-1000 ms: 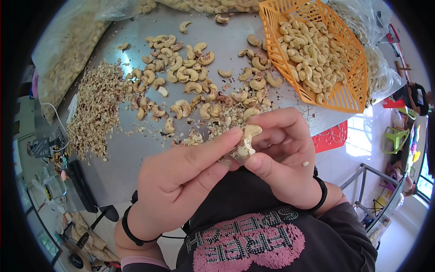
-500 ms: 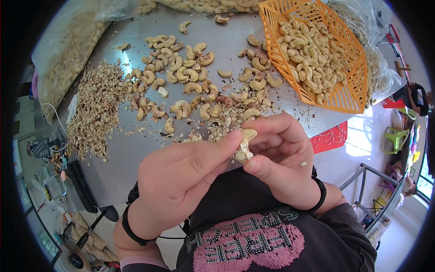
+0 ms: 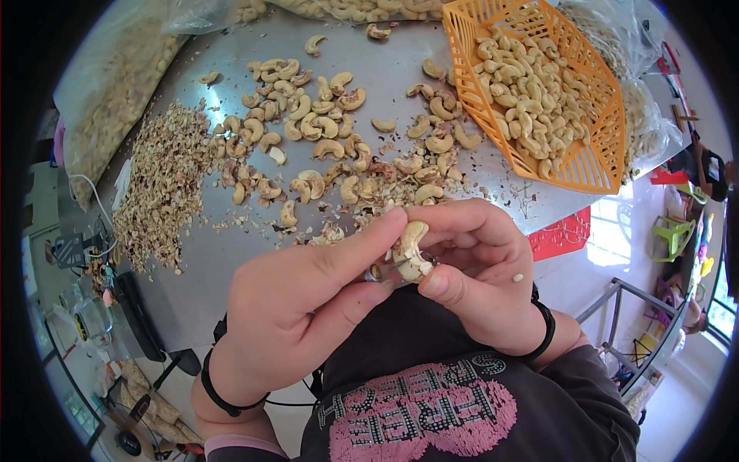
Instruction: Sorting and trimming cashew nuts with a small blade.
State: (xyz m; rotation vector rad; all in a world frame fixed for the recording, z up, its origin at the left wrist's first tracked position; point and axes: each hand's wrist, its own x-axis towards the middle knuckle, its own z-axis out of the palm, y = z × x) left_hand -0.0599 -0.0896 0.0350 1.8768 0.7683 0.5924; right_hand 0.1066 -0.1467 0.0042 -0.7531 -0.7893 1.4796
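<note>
A pale cashew nut (image 3: 413,250) with a whitish, scraped inner curve is pinched between the thumb and fingers of my right hand (image 3: 489,269). My left hand (image 3: 296,289) is closed around a small knife (image 3: 376,272); only a bit of its end and a thin metal blade show, the blade lying against the cashew. The left index fingertip is close by the nut's upper end. Beyond my hands, cashews (image 3: 308,115) lie loose on the metal table (image 3: 231,269), some with reddish skin or dark spots. A small pale crumb clings to my right palm.
Left of the loose nuts is a heap of cashew scraps (image 3: 162,185). An orange slotted basket (image 3: 596,165) with pale cashews stands at the far right. Clear plastic bags of cashews (image 3: 108,115) line the far and left edges. A red stool (image 3: 566,235) shows past the table's right edge.
My left thumb has moved down and away from the index finger, exposing the knife. The cashew has turned more upright in my right fingers, showing more of its scraped side.
</note>
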